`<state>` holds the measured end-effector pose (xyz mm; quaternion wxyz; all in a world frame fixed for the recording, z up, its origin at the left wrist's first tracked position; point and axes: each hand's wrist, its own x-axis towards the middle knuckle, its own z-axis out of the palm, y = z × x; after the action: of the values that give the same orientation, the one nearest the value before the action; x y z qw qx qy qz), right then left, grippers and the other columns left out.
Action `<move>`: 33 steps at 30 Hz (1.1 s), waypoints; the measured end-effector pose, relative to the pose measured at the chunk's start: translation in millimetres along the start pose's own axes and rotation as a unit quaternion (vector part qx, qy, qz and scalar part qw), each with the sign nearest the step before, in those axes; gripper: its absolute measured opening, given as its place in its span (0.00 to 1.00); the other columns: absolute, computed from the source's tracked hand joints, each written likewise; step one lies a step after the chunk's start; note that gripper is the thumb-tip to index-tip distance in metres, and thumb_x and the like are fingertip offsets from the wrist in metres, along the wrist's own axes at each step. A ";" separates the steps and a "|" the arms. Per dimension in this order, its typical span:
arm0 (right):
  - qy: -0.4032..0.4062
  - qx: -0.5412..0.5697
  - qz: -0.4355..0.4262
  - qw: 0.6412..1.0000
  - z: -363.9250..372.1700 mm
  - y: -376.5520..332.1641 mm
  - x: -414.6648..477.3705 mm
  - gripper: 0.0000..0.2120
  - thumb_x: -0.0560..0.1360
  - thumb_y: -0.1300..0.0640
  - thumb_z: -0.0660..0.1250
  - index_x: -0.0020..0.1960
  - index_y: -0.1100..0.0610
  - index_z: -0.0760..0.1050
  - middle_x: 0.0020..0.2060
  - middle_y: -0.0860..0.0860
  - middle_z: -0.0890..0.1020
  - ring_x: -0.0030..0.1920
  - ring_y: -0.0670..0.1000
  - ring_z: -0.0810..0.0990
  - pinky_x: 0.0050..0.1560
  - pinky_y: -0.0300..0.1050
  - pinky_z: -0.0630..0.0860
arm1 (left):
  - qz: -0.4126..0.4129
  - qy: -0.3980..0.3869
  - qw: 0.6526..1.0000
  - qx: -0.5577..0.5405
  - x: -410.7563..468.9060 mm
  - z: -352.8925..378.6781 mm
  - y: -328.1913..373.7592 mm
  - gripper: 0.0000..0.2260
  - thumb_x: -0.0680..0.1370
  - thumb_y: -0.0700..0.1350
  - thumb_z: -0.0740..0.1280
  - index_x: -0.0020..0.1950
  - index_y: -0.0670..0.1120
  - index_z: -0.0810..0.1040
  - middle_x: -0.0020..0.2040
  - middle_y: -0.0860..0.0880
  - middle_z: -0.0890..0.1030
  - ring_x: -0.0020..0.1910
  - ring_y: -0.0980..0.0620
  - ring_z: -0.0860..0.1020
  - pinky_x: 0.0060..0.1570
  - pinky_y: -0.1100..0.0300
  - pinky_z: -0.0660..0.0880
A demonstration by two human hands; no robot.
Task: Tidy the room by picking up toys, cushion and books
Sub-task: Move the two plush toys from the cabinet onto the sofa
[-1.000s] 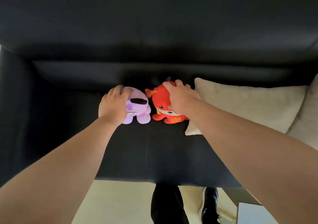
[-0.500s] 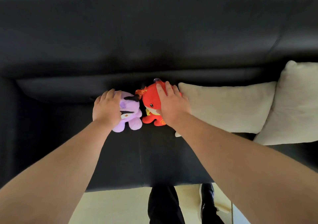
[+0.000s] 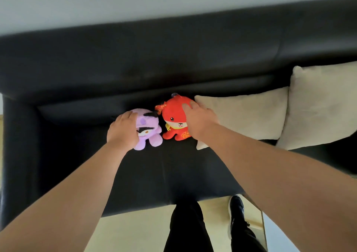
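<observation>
The purple toy [image 3: 149, 130] and red toy [image 3: 173, 116] sit side by side on the sofa [image 3: 173, 174], beside the cushion [image 3: 243, 114], so this part seems almost done. The left hand [image 3: 123, 130] curls its fingers over the purple toy; the right hand [image 3: 199, 120] lays straight fingers on the red toy. No books are in view.

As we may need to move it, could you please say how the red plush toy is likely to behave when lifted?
The red plush toy looks stuffed, so it is probably light and squashy. It sits upright on short feet, so a push may tip it.
</observation>
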<state>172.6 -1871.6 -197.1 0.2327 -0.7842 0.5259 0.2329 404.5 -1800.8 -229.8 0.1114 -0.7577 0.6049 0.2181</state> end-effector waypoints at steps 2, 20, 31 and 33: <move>0.002 0.002 -0.004 1.000 8.1 -5.8 21.7 0.45 0.72 0.57 0.74 0.80 0.53 0.51 0.78 0.55 0.58 0.77 0.61 0.59 0.72 0.57 0.66 | -0.017 -0.019 0.999 -0.021 13.0 3.7 -0.8 0.30 0.73 0.40 0.72 0.73 0.47 0.67 0.70 0.47 0.71 0.67 0.44 0.71 0.61 0.48 0.73; 0.146 0.323 0.073 0.932 -44.9 84.5 -131.8 0.23 0.85 0.55 0.56 0.79 0.50 0.61 0.77 0.47 0.66 0.75 0.49 0.67 0.72 0.44 0.64 | 0.110 -0.010 0.986 -0.127 -68.3 -32.4 101.3 0.19 0.78 0.46 0.69 0.69 0.49 0.74 0.66 0.52 0.75 0.62 0.51 0.76 0.55 0.52 0.78; 0.406 0.362 0.346 0.764 -24.9 241.7 -458.6 0.26 0.85 0.48 0.57 0.81 0.45 0.56 0.77 0.41 0.65 0.76 0.47 0.65 0.74 0.43 0.64 | 0.510 0.062 0.858 0.007 -183.9 -157.7 429.4 0.20 0.80 0.49 0.67 0.72 0.51 0.71 0.71 0.53 0.71 0.69 0.53 0.71 0.67 0.56 0.67; 0.447 0.354 0.391 0.723 13.4 257.5 -536.3 0.26 0.84 0.47 0.57 0.81 0.44 0.56 0.77 0.42 0.64 0.77 0.46 0.64 0.75 0.42 0.62 | 0.566 0.079 0.821 0.005 -247.6 -158.1 489.7 0.19 0.79 0.49 0.68 0.71 0.50 0.73 0.69 0.53 0.74 0.65 0.53 0.75 0.65 0.57 0.70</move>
<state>-250.7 -1566.4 88.8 0.1199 -0.3830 0.8730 -0.2772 -80.1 -1773.4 71.1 -0.0759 -0.2965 0.9351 0.1788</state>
